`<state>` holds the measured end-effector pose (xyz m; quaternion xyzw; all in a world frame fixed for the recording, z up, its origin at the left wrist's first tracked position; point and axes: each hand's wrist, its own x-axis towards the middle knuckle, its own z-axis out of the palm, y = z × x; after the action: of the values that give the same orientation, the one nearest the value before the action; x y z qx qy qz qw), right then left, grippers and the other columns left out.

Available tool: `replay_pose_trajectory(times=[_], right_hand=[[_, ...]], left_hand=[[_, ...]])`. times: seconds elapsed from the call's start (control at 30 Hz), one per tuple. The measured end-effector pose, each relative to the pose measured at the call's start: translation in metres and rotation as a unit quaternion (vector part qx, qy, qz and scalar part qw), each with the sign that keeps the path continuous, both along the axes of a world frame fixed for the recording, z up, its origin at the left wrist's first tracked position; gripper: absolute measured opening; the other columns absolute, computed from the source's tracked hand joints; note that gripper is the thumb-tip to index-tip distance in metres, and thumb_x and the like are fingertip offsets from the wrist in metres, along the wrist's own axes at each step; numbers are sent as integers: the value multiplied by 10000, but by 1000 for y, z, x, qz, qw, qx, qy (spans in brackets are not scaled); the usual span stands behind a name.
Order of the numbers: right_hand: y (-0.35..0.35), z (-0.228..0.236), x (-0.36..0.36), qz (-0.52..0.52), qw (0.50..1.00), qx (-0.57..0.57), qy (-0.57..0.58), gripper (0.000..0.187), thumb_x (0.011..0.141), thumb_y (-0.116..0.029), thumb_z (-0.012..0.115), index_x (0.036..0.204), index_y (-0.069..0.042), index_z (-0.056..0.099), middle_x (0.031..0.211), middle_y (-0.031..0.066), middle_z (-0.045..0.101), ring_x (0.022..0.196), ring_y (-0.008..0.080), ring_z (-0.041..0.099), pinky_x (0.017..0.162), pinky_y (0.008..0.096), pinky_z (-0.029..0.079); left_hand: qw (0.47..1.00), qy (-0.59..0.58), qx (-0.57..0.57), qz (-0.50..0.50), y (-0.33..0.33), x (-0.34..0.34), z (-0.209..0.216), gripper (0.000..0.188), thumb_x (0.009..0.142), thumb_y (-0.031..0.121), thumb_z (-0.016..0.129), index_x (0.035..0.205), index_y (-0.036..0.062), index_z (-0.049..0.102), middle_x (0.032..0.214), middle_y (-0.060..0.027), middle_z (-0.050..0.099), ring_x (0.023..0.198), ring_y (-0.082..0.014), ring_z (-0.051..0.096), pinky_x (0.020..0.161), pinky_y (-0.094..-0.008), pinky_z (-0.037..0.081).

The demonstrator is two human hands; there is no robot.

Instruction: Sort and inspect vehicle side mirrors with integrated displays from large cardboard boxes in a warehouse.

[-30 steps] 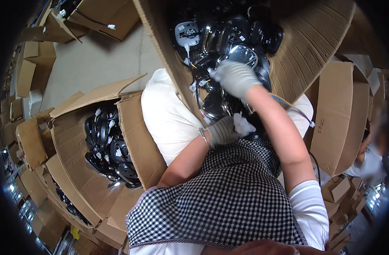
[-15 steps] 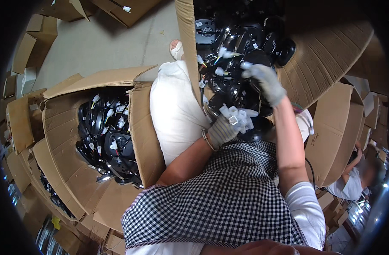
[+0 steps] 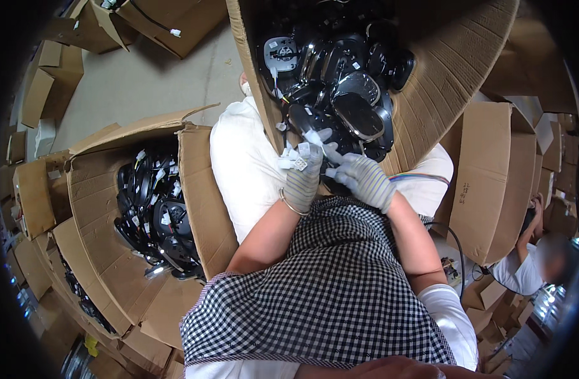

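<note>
My left hand (image 3: 303, 183), in a striped glove, is closed round a bunch of white plastic connectors (image 3: 294, 156). Close beside it, my gloved right hand (image 3: 369, 181) has its fingers drawn together and pointing at the left one. What lies between the right fingertips is too small to make out. Another white connector (image 3: 311, 137) shows just above both hands. Beyond them, a large cardboard box (image 3: 451, 95) tilts towards me, full of glossy black housings (image 3: 359, 115) with short wires, one turned to its grey back (image 3: 280, 55).
At my left stands an open cardboard box (image 3: 90, 208) with similar black parts and white connectors. Coloured wires (image 3: 419, 177) lie across my right thigh, and a black cable (image 3: 454, 237) hangs beside it. A closed box (image 3: 482, 183) and another person (image 3: 523, 265) are at the right.
My right hand has come back from the parts in the large box to beside my left hand. The left hand has shifted left with the connectors. The large box appears further left in view.
</note>
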<state>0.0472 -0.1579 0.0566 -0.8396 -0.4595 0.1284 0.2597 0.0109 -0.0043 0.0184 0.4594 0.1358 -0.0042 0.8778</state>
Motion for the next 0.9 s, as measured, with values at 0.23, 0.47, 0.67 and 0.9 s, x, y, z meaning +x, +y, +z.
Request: replay_pose_trajectory(times=[0.23,0.47,0.67,0.9], right_hand=[[-21,59,20,-280,890,110,341,264,880,-256,512,861,-28,644,669,79,595,561,146,555,558,269,449],[-24,83,33,-91,962,-180,184,172,817,-231,549,812,-94,651,724,130,616,705,308,599,643,376,468],[-44,65,39,-31,925,-195,326,151,822,-209,599,843,-86,683,723,70,651,651,223,608,631,317,468],[-37,53,52,47,910,-185,369,211,827,-259,593,860,-74,689,733,74,655,669,198,612,652,292,469]], left_hand=[[969,-85,187,-133,9,-2,-4,387,912,338,538,1151,35,554,848,-9,605,731,-59,527,643,-220,441],[903,-178,265,-287,12,1,-6,193,839,77,544,1001,38,640,912,-31,654,793,-109,583,693,-228,459],[932,22,-99,-349,1,-16,-38,182,789,13,561,951,11,644,836,2,650,680,-68,552,620,-195,444],[885,-204,241,-342,7,-10,-26,263,699,51,641,962,66,653,832,-30,658,760,-186,629,732,-286,497]])
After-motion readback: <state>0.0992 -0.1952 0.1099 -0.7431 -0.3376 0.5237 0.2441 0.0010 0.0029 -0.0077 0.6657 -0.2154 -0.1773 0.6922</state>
